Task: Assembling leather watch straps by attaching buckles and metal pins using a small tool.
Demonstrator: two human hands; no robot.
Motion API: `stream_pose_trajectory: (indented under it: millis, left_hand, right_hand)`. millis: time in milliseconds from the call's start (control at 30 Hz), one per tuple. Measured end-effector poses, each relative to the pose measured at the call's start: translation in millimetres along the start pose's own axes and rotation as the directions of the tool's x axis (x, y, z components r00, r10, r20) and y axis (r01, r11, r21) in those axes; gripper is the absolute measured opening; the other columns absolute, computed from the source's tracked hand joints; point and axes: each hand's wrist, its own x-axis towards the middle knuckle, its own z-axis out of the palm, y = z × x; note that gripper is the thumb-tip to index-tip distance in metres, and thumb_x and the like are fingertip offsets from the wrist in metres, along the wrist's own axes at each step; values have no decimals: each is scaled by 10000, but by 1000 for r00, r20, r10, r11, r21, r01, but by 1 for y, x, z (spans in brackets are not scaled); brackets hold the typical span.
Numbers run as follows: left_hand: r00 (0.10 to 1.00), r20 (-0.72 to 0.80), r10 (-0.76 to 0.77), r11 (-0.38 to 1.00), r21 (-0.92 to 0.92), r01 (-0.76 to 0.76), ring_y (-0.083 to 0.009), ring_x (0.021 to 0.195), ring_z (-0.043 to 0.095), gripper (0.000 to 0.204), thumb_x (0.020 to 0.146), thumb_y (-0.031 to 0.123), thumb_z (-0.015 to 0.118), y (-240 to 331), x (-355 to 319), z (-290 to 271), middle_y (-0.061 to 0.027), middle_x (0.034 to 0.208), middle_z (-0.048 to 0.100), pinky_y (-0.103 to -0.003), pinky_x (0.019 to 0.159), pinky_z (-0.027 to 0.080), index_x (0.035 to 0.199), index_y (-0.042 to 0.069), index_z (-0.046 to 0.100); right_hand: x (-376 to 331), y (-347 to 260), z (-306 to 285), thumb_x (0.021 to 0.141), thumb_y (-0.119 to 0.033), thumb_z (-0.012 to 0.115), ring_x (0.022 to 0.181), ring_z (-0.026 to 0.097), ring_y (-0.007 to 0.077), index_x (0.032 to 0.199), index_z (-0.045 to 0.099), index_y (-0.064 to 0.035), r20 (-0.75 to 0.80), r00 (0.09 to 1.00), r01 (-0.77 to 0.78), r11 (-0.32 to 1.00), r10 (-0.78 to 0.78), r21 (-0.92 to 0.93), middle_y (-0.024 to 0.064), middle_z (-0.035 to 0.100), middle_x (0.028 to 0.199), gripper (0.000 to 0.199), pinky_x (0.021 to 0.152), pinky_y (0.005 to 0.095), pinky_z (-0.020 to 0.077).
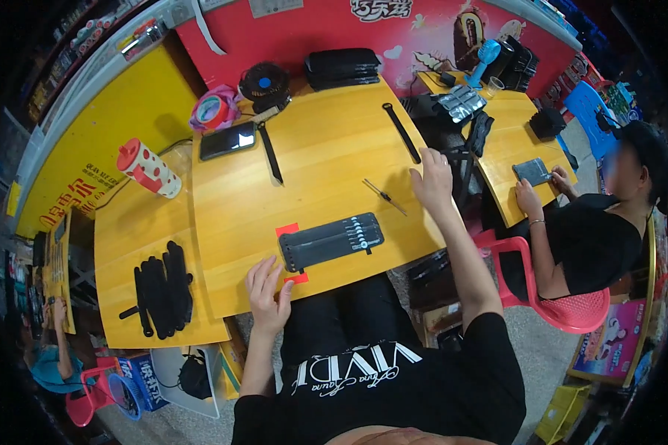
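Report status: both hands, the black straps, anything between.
Left hand open, flat at table edge beside black strap bundle. Right hand open, resting near single strap. Thin metal tool lies between.

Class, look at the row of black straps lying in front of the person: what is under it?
A red sheet lies under the black straps, on the wooden table. Only its corners show, at the straps' left end; the rest is covered, so its full extent cannot be seen.

Left hand [267, 291] flat, right hand [433, 179] outstretched, open.
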Motion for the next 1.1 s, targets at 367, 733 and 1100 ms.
stream_pose_trajectory:
  millis: [367, 733, 1100]
  left_hand:
    - [987, -128, 99, 987, 141, -81, -431, 1175, 518, 311, 818, 73, 707, 55, -3, -23, -218, 1294, 573, -487, 986, 421, 1110, -15, 644]
    - [885, 417, 210, 965, -232, -120, -246, 648, 590, 71, 821, 80, 681, 62, -1, -15, -77, 713, 566, -370, 658, 457, 886, 87, 655]
    - [687, 413, -598, 368, -619, 693, -64, 611, 600, 51, 851, -2, 703, 25, 16, 7, -36, 784, 648, -177, 457, 438, 902, -10, 708]
  right_hand:
    - [3, -27, -19, 777, 110, 539, 784, 660, 329, 997, 667, -6, -116, 992, -5, 918, 55, 396, 148, 652, 877, 280, 661, 376, 524]
    - [-114, -111, -124, 679, 93, 618, 737, 629, 287, 954, 677, 4, 278, 905, 3, 658, -321, 753, 144, 605, 856, 295, 604, 346, 504]
    - [-101, -86, -68, 828, 86, 624, 649, 575, 219, 914, 666, 21, 394, 918, -314, 681, 41, 662, 111, 566, 732, 116, 577, 300, 433]
